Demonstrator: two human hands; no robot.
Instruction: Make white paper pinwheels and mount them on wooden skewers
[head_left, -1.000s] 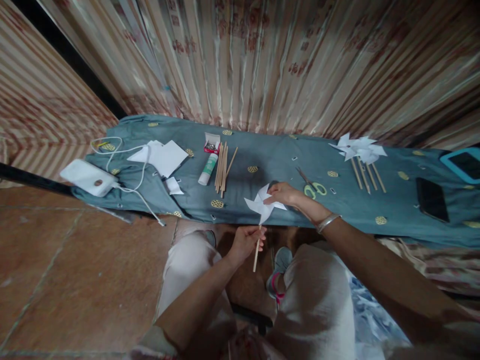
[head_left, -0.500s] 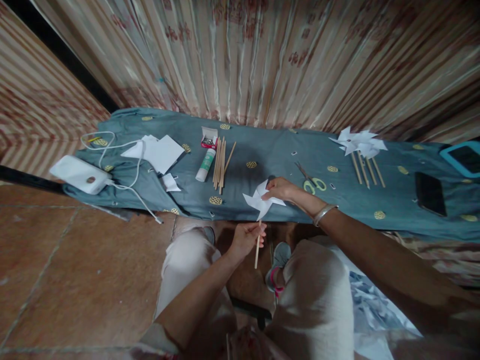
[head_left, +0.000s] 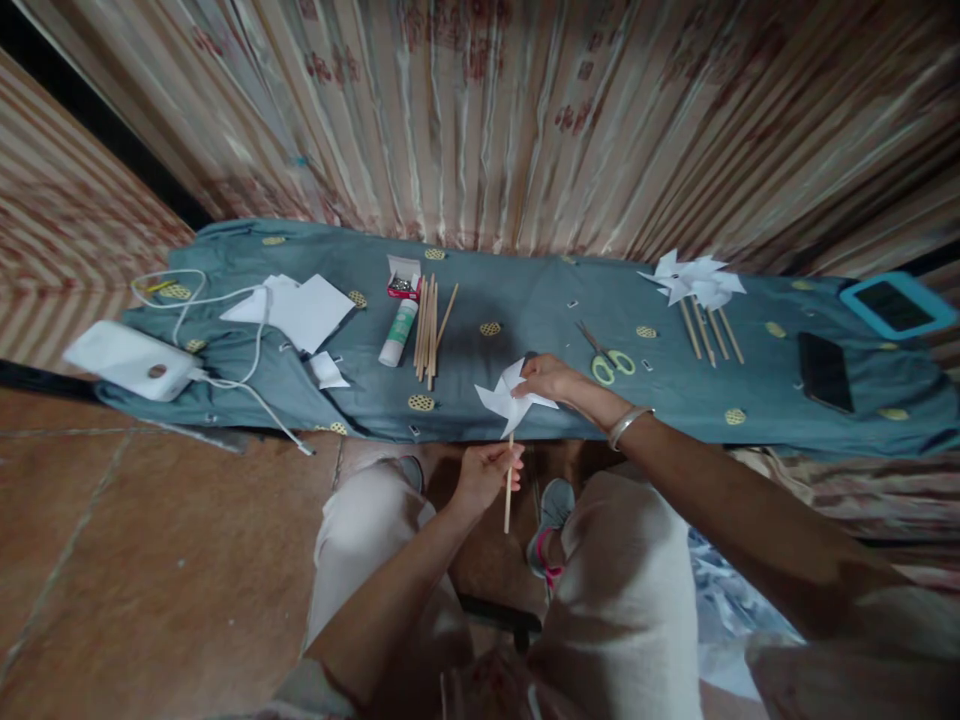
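Note:
A white paper pinwheel (head_left: 504, 397) sits at the top of a thin wooden stick (head_left: 508, 490), held at the front edge of the bench. My left hand (head_left: 481, 472) is closed round the stick just below the paper. My right hand (head_left: 546, 378), with a metal bangle on the wrist, pinches the pinwheel's centre from the right. Both hands hover over my knees.
A blue cloth (head_left: 525, 310) covers the bench. On it lie a bundle of sticks (head_left: 429, 322), a glue stick (head_left: 397, 333), a pin box (head_left: 402, 277), paper squares (head_left: 304, 312), green scissors (head_left: 609, 358), finished pinwheels (head_left: 694, 285), a black phone (head_left: 823, 371), a blue-cased tablet (head_left: 896, 304), a white power bank (head_left: 131, 360).
My hands and the pinwheel hold the same grip. The view has swung slightly, so the whole scene sits a little further left and higher.

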